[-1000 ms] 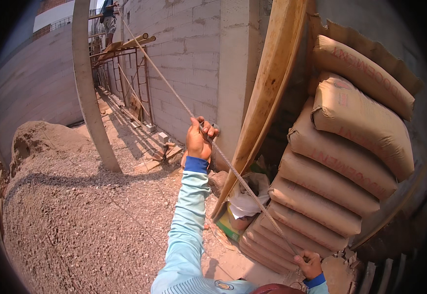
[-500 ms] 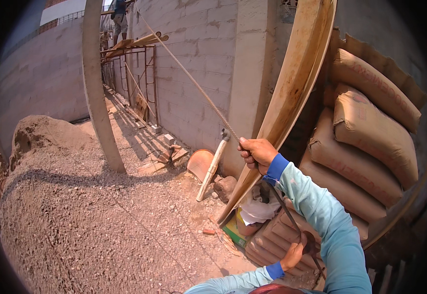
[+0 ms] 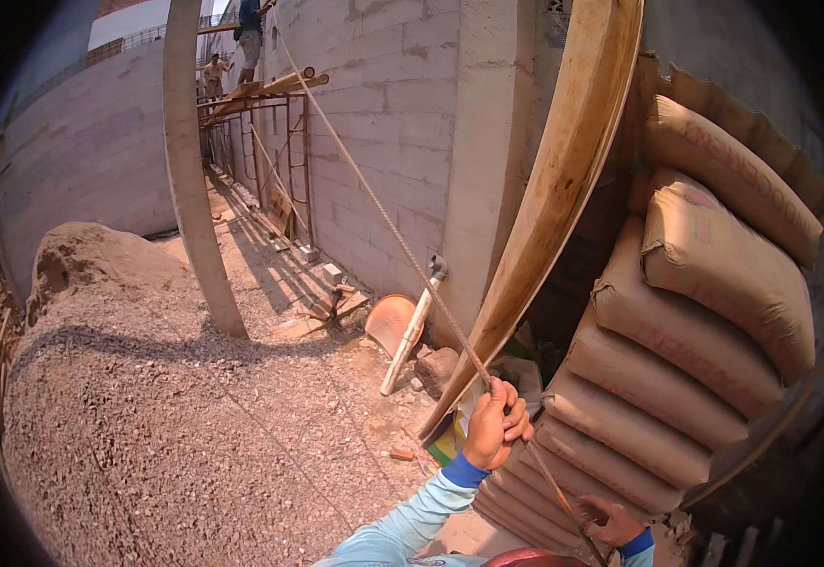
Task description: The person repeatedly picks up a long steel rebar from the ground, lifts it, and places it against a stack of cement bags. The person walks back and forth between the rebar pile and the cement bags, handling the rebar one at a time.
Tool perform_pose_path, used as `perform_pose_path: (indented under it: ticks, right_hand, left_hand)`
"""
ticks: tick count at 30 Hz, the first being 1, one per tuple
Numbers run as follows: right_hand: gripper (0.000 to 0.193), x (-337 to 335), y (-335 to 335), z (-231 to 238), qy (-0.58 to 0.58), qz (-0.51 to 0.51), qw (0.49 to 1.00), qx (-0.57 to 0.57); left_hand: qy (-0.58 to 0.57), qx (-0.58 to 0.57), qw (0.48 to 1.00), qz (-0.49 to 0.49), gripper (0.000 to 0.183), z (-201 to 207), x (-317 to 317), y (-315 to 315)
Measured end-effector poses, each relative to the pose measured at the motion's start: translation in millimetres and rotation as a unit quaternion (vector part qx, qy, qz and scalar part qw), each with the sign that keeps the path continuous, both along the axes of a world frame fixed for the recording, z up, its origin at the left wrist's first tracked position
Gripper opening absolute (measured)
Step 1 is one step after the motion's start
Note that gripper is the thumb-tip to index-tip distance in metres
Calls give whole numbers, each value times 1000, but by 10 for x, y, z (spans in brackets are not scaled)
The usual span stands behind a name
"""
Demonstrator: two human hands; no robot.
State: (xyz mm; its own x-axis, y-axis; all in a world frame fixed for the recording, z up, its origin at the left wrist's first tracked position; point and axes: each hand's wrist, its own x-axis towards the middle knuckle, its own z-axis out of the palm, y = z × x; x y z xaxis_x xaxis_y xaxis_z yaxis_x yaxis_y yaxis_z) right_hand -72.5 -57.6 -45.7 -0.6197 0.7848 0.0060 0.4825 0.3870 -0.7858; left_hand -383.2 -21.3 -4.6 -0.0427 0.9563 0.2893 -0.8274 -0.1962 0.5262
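A thin twisted rope (image 3: 398, 244) runs taut from the raised scaffold at the far left down past me to the lower right. My left hand (image 3: 495, 427) is closed around it in front of the wooden plank, arm stretched forward. Lower down, near the bottom edge, my right hand (image 3: 608, 523) curls loosely at the rope's lower stretch, with a gap visible between thumb and fingers. Both sleeves are light blue with dark blue cuffs.
Stacked brown paper sacks (image 3: 714, 283) fill the right side beside a leaning wooden plank (image 3: 563, 180). A concrete post (image 3: 194, 180) stands over gravel (image 3: 194, 444). A person (image 3: 250, 42) stands on scaffolding (image 3: 298, 161) by the block wall. A white pipe (image 3: 410, 335) leans nearby.
My right hand has come down along the rope from the upper position to low right. The left hand has moved up and forward and now grips the rope higher.
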Motion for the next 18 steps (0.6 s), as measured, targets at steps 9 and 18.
perform_pose_path:
  ticks: [9, 18]
  right_hand:
    - [28, 582, -123, -160, 94, -331, 933, 109]
    - [45, -28, 673, 1011, 228, -204, 950, -53]
  left_hand:
    - [32, 163, 986, 21, 52, 977, 88, 1008]
    - [118, 109, 986, -46, 78, -31, 1390, 500]
